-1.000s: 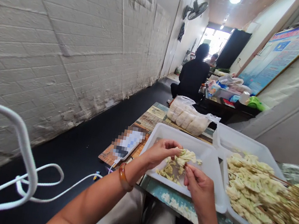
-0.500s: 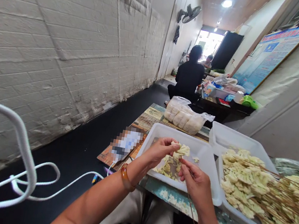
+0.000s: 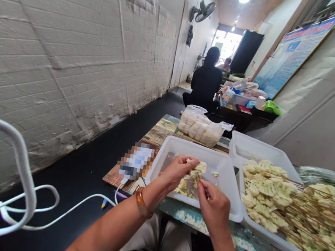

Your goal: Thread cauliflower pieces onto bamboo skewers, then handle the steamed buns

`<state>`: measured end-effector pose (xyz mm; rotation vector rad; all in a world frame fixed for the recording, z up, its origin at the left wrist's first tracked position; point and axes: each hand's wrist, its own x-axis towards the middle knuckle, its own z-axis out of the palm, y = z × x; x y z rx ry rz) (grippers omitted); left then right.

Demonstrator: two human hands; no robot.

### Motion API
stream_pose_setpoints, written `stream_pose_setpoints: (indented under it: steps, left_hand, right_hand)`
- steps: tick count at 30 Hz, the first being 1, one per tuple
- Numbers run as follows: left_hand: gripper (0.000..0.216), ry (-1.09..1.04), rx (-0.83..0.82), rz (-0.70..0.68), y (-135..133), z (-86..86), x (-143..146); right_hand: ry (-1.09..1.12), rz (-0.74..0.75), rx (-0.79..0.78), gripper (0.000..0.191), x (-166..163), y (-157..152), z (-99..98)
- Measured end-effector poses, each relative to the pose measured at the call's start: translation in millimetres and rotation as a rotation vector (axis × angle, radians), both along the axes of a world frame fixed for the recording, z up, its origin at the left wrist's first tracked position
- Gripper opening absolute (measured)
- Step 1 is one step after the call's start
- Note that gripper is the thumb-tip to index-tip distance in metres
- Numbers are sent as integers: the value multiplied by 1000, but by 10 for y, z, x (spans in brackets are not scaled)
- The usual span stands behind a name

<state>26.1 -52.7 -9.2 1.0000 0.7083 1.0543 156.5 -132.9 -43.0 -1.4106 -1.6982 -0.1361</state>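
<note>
My left hand (image 3: pixel 178 171) pinches a pale cauliflower floret (image 3: pixel 201 166) above a white plastic tray (image 3: pixel 231 183). My right hand (image 3: pixel 214 202), its fingers closed, grips a thin skewer (image 3: pixel 198 176) whose end points at the floret. Whether the skewer has entered the floret is hard to make out. Loose cauliflower pieces (image 3: pixel 182 186) lie in the tray under my hands. To the right, a second tray is heaped with skewered cauliflower (image 3: pixel 266 197), the brown sticks lying across it.
A plastic bag of white pieces (image 3: pixel 201 127) sits behind the tray. At the table's left corner lies a blurred device (image 3: pixel 137 161) with a white cable (image 3: pixel 75 213). Another white container (image 3: pixel 260 147) stands at the back right. Farther off, a person in black (image 3: pixel 206 80) sits facing away.
The whole view has shifted slightly, moving the scene left. My right hand has turned a little, and the skewer's long tail below it no longer shows. Both hands keep their grip.
</note>
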Motion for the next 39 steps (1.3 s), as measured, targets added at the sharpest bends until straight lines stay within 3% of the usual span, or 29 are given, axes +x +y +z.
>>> stream_pose_setpoints:
  steps: [5,13,24,29,32,36,39]
  left_hand:
    - [35,-90,-78,-18,4,-97,41]
    - [36,-138,-57,-7,-19,-45,43]
    - [36,-82,-84,-31,-30,-80,59]
    - [53,-58,-131,-57,43,-22,-84]
    - [53,-72,-124,-18,99,-1,-209]
    - [43,55,-24,8,153,38,-346]
    - [38,214,124,-57,203,88,-366]
  right_hand:
    - [-163,-89,115,21,-85,36,-44]
    - [-154,-86,105,26,-123,88,-24]
    - [172,22,-150,29,-64,140,68]
    - [344,65,-261,29,16,95,56]
    - [441,57,-309,30,66,79,58]
    - [560,36,-355,34,205,73,77]
    - [628,-16,-326,35,366,67,86]
